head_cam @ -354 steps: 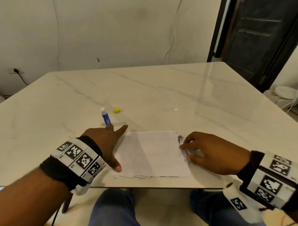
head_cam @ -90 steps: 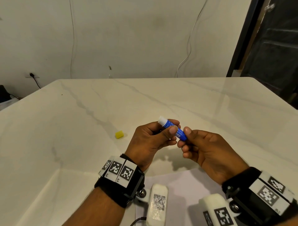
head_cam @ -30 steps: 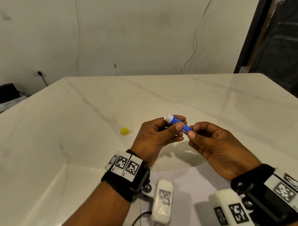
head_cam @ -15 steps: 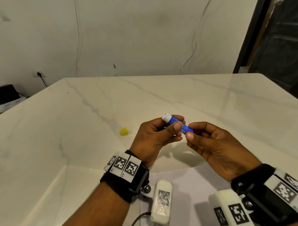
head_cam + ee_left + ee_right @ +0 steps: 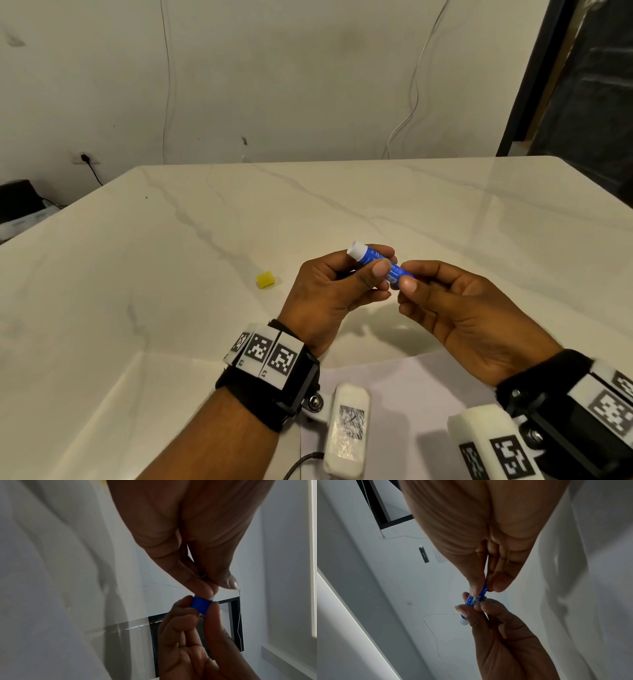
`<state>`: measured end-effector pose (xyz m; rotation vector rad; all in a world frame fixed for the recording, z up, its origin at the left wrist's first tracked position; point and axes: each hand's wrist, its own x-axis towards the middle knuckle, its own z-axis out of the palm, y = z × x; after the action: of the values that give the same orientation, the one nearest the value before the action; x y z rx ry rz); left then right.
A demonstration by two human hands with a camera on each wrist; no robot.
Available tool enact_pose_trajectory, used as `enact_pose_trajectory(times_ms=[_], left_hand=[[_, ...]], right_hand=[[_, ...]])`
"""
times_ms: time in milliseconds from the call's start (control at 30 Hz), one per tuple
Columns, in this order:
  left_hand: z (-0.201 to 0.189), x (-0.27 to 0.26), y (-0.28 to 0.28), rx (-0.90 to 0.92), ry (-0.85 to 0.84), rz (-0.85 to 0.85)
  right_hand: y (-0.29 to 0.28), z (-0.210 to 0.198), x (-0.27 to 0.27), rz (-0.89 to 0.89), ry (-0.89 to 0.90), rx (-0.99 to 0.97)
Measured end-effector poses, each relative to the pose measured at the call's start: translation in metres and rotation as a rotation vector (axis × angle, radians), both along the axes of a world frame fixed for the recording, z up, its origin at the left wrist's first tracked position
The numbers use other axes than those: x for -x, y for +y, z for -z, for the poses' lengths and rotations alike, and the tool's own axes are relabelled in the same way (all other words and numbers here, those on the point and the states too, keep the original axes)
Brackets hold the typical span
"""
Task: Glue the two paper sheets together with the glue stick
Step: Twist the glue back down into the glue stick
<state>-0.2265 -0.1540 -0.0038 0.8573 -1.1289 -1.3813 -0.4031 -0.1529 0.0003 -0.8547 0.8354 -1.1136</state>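
A small blue glue stick (image 5: 376, 262) with a white open tip is held in the air above the table, tip pointing up and left. My left hand (image 5: 337, 291) grips its upper barrel between thumb and fingers. My right hand (image 5: 455, 305) pinches its blue base (image 5: 201, 605) between thumb and forefinger. In the right wrist view the glue stick (image 5: 476, 599) runs between both hands. The white paper sheets (image 5: 411, 394) lie flat at the near table edge, partly hidden under my wrists. The yellow cap (image 5: 265, 279) lies on the table left of my hands.
The white marble table (image 5: 171, 308) stretches wide around the hands. Wrist camera units (image 5: 347, 435) hang over the paper. A wall with cables is behind, and a dark doorway (image 5: 582, 102) stands at the right.
Since 11.8 s ago the glue stick left the table and is in both hands. Over the last second the hands barely shifted; the right thumb and forefinger moved slightly on the base.
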Motion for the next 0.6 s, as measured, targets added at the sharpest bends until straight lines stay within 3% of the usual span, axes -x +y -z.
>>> enact_pose_trajectory(times_ms=[200, 600], left_hand=[[-0.0008, 0.0004, 0.0009, 0.008, -0.011, 0.005], [-0.0016, -0.0006, 0.0001, -0.007, 0.02, -0.009]], right_hand=[[0.0001, 0.0011, 0.0017, -0.017, 0.079, -0.08], [0.0004, -0.0016, 0.0015, -0.015, 0.005, -0.013]])
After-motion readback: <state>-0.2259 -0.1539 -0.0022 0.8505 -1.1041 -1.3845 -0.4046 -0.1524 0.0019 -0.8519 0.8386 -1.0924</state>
